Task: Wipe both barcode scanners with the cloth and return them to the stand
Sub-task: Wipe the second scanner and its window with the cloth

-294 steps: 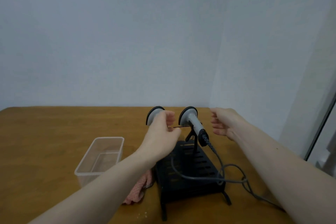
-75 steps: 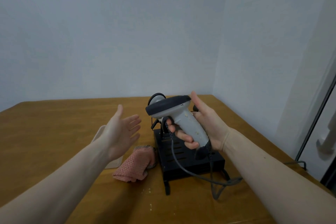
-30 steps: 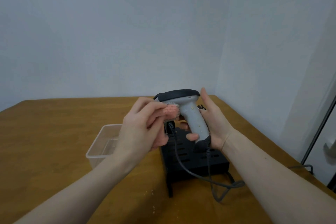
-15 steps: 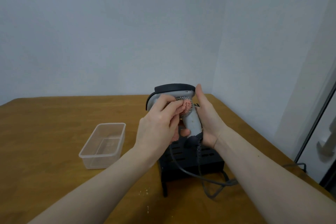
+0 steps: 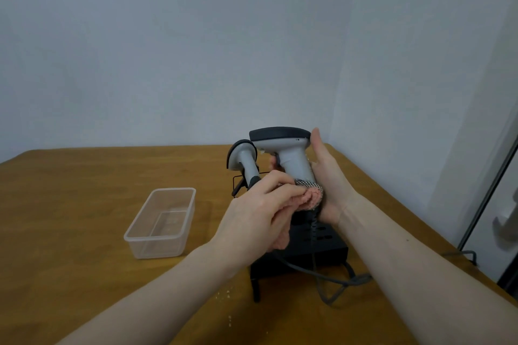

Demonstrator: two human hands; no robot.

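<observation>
Plain pale walls (image 5: 196, 50) meet in a corner; wooden desk (image 5: 70, 204) below; door handle (image 5: 504, 225) at right edge.

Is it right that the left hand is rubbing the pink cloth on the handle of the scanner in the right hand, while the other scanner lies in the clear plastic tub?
Not quite. The head view shows the other scanner on the black stand, not in the tub. The rest holds: the left hand rubs the pink cloth on the held scanner in the right hand.

Two scanners: one held (image 5: 291, 154), one on the stand (image 5: 244, 161). One cloth (image 5: 311, 196). One stand (image 5: 314, 244). One plastic tub (image 5: 161, 223). Two hands (image 5: 255, 216) (image 5: 330, 182). One table (image 5: 84, 204).
</observation>
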